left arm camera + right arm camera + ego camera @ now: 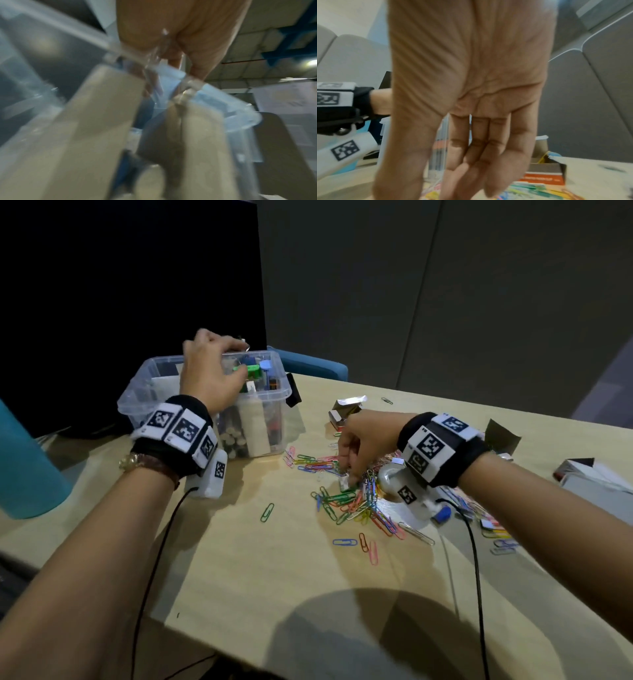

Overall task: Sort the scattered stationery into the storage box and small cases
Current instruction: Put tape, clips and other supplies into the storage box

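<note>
Toward the far left corner of the worktop sits a clear plastic storage box, open, packed with upright stationery: pale flat packs, dark pens, green and blue pieces near the top. Left hand hovers over the box, palm down, fingers spread and bent above the contents; whether its grip is clamped on anything, cannot tell — left wrist view is blurred, shows only the hand above the box rim and beige packs.

Near the worktop's middle lies a heap of coloured paper clips, loose ones trailing toward the near edge, one green clip apart on the left. Right hand is down on the heap, fingertips bunched and pinching at clips. Right wrist view shows the hand with fingers pointing down, close together, tips at the clips.

Beyond the heap, a small open cardboard case. More small boxes at the right edge. Orange-and-white box just beside the clips in the right wrist view. Teal object at the left edge.
</note>
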